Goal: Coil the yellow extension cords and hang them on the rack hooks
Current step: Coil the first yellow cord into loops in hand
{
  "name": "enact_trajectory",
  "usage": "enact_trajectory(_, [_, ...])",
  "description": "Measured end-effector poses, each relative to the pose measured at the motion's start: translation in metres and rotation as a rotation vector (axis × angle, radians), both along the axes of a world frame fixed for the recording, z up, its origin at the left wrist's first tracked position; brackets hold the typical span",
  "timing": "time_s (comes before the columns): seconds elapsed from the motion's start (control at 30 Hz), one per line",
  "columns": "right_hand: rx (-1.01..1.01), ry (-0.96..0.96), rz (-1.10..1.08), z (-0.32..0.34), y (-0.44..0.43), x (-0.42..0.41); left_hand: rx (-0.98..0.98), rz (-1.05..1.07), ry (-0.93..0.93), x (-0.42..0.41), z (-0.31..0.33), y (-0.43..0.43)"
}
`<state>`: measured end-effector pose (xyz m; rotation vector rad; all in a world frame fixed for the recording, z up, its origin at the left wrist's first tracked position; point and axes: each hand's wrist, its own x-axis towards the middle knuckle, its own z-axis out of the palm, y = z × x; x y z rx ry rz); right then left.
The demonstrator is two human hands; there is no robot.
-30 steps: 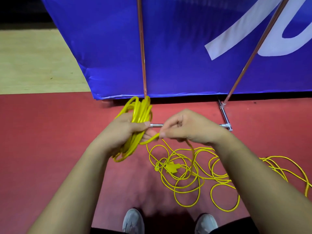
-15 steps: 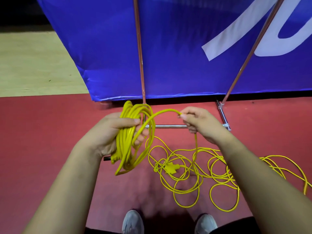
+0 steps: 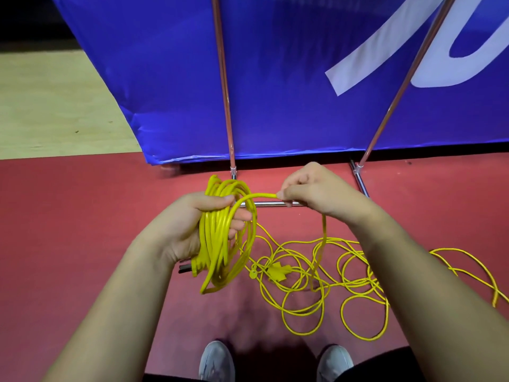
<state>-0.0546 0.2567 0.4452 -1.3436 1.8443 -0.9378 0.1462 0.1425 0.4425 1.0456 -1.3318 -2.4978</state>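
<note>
Fingers [image 3: 241, 216] of the left hand [image 3: 187, 227] are curled tight round one yellow coil [image 3: 217, 244], thumb pressed on top. The coil's long axis runs from the person toward the rack's base bar [image 3: 271, 204], and its plug [image 3: 190, 267] points left beside the wrist. The right hand [image 3: 322, 194] pinches a single strand [image 3: 261, 195] between thumb and forefinger; the strand arches over from the coil, then drops to one loose tangle [image 3: 358, 288] on the red floor [image 3: 68, 244]. One yellow connector [image 3: 278, 271] lies in that tangle. Two rack poles [image 3: 224, 106] rise in front of a blue banner [image 3: 289, 64].
</note>
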Motion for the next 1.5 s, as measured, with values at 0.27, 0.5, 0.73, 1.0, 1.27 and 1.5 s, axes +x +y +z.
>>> enact_trajectory(0.27, [-0.019,-0.054,0.169,0.003,-0.006,0.014,-0.001,-0.142,0.065,-0.003,-0.004,0.007])
enact_trajectory(0.5, [-0.025,-0.333,-0.001,-0.039,0.000,-0.010,0.157,-0.058,0.346,0.002,-0.006,-0.008])
enact_trajectory(0.73, [-0.091,-0.439,-0.195,-0.045,-0.001,-0.023,0.069,-0.107,0.174,0.003,-0.012,-0.012])
enact_trajectory(1.0, [-0.142,-0.210,0.060,-0.007,-0.004,0.005,0.004,-0.222,0.156,0.003,-0.012,-0.004])
enact_trajectory(1.27, [-0.085,-0.183,0.082,-0.020,-0.004,0.005,0.049,-0.174,0.254,-0.001,-0.012,0.001])
enact_trajectory(1.5, [-0.091,-0.183,-0.005,-0.043,-0.006,0.011,0.093,-0.175,0.297,0.001,-0.013,-0.005])
